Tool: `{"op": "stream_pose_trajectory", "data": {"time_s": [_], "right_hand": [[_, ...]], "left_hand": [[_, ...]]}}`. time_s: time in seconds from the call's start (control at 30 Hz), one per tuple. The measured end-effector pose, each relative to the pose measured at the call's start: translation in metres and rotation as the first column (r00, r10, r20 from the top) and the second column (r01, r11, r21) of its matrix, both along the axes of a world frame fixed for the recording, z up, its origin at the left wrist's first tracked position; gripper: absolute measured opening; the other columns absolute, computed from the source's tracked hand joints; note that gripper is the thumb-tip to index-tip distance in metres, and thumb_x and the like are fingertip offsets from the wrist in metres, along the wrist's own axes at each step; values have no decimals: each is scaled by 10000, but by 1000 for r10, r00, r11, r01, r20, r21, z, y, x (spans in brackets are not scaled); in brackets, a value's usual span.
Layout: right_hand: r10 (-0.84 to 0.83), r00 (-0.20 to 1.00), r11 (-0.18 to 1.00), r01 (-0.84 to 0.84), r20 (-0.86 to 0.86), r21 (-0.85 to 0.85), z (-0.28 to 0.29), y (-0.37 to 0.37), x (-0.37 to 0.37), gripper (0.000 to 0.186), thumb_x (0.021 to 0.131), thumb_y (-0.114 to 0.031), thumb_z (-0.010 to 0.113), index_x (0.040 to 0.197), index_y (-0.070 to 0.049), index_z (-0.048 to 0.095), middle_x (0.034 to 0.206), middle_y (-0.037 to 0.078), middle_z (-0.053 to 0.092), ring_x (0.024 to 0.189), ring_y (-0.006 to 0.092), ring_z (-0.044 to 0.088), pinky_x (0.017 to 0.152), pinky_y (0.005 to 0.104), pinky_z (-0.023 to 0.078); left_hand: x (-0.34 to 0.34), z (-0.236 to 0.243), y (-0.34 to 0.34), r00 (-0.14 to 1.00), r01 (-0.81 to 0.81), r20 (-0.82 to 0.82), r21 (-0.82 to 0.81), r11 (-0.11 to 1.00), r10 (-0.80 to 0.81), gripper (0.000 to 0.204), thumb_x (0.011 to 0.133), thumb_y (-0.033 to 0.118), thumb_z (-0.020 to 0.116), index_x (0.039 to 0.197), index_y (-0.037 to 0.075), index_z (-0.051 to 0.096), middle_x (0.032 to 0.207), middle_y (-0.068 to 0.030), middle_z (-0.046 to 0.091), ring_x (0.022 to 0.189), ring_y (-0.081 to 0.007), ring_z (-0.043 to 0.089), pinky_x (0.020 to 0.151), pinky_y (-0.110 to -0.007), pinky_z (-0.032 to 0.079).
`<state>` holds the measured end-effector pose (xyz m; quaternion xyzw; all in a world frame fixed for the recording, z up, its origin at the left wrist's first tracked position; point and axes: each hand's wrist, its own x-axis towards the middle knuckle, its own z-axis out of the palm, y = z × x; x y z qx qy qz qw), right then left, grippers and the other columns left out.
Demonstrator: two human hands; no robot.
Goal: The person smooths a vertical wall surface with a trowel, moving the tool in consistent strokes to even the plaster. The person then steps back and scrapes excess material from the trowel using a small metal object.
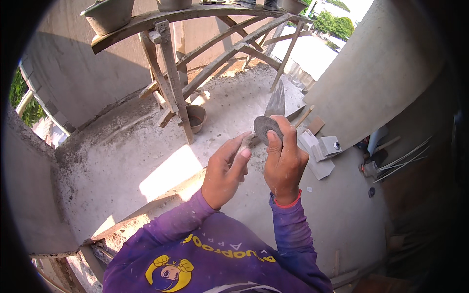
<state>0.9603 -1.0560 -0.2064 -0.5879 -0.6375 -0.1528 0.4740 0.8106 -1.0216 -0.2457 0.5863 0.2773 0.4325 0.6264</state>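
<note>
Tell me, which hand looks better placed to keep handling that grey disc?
Right, probably. The right hand already pinches the disc in its fingertips, while the left hand is beside it, fingers loosely curled and holding nothing.

Matt grey abrasive disc looked gritty, rough concrete floor below it, weathered wooden scaffold behind it, purple cloth sleeves near it.

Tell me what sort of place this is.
Most likely a building site, on an unfinished upper floor or balcony. A rough wooden scaffold carries mortar pans, the concrete floor is bare and dusty, and the walls are raw grey render. The right hand holds a grinding disc.
</note>
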Motion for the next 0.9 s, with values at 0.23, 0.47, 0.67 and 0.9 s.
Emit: {"op": "stream_pose_trajectory", "data": {"time_s": [0.23, 0.47, 0.67, 0.9], "right_hand": [[-11, 994, 1000, 14, -109, 25, -9, -2, -6, 312, 1048, -68, 686, 1357, -44, 650, 1105, 179, 796, 801, 357, 793, 659, 421, 594], [5, 990, 984, 20, -143, 177, -7, -6, 0, 239, 1091, -92, 647, 1314, -7, 639, 1147, 171, 788, 855, 302, 804, 673, 383, 613], [46, 981, 992, -67, 189, 110, -12, -5, 9, 279, 1053, -55, 695, 1327, -25, 650, 1105, 175, 795, 778, 328, 784, 648, 410, 593], [50, 983, 999, -51, 177, -1, -3, -11, 13, 290, 1040, -43, 705, 1325, -17, 653, 1121, 178, 797, 834, 345, 802, 671, 412, 601]], "left_hand": [[0, 2, -3, 1000, 21, 4, -19, 1000, -21, 476, 1145, 255, 566, 1551, 9, 578, 896, -14, 614, 697, -83, 593, 606, -265, 506], [-3, 9, 7, 975, 175, 168, -200, 964, -142, 419, 1165, 356, 504, 1210, -25, 673, 832, -41, 625, 698, -115, 635, 607, -288, 532], [-8, 2, 14, 911, 384, 303, -375, 844, -280, 573, 1172, 374, 464, 1532, -69, 506, 1029, -59, 649, 712, -143, 631, 598, -287, 549], [-4, 10, 5, 949, 272, 237, -276, 922, -209, 423, 1168, 394, 480, 1127, 10, 653, 800, -38, 634, 644, -128, 618, 579, -282, 518]]}}
